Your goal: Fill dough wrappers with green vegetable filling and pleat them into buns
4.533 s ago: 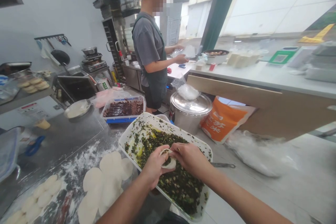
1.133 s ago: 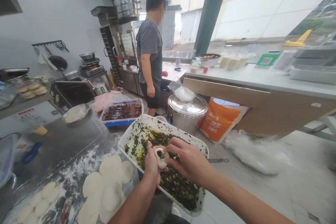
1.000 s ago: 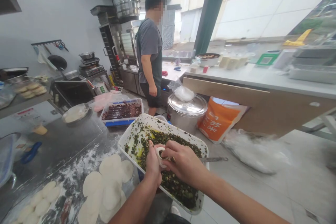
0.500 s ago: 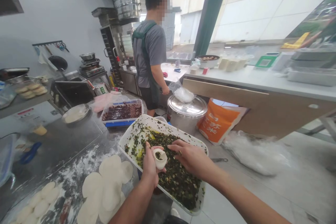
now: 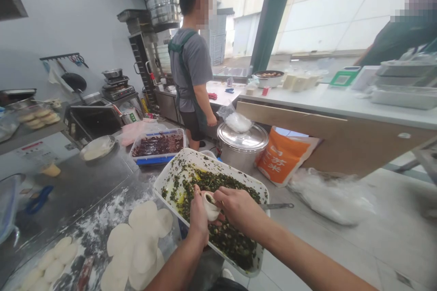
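Dough wrapper (image 5: 210,206) sits clasped in the left hand (image 5: 198,218), right hand (image 5: 239,207) pinching its mouth; flat dough discs (image 5: 143,218) lie uncupped at seven o'clock.

Left hand (image 5: 198,218) cups a dough wrapper (image 5: 210,206) above a white tray (image 5: 205,159) of chopped green filling (image 5: 232,243); right hand (image 5: 239,207) close beside, fingers at the wrapper's mouth. Flat dough rounds (image 5: 143,241) on floured steel counter (image 5: 85,182). Aproned co-worker (image 5: 189,63) stands beyond.

White dough wrapper (image 5: 210,206); dark green filling (image 5: 234,243) flecked yellow; orange sack (image 5: 283,157).
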### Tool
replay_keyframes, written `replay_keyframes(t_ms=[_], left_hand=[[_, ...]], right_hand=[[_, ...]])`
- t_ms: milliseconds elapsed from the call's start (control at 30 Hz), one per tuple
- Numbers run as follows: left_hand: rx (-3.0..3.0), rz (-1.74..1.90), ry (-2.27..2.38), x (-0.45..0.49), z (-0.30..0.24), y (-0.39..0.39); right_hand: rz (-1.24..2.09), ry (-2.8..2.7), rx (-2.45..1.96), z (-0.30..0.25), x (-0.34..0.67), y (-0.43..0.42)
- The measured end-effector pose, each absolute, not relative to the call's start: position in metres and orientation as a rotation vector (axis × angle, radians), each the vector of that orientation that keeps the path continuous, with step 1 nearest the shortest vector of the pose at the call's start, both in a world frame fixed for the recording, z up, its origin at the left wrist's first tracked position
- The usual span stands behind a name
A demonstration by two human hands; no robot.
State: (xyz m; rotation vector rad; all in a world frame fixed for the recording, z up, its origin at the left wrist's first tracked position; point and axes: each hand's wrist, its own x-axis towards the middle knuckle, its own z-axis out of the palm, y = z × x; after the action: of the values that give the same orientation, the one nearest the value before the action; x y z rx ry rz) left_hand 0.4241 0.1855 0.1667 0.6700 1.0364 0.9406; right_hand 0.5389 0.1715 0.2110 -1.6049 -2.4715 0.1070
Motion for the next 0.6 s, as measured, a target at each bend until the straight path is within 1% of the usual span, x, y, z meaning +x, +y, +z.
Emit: replay_keyframes(t_ms=[100,233,433,600], left_hand=[[0.699,0.944,1.079,0.427,0.161,0.187],[0.713,0.951,1.050,0.425,0.159,0.188],[0.732,0.953,1.006,0.422,0.166,0.186],[0.697,0.928,0.964,0.422,0.168,0.185]], right_hand=[[0.156,-2.413,-1.655,0.216,0.537,0.171],[0.231,-2.430,-1.585,0.221,0.536,0.173],[0.202,-2.423,-1.675,0.223,0.535,0.175],[0.286,-2.430,-1.627,0.227,0.535,0.175]])
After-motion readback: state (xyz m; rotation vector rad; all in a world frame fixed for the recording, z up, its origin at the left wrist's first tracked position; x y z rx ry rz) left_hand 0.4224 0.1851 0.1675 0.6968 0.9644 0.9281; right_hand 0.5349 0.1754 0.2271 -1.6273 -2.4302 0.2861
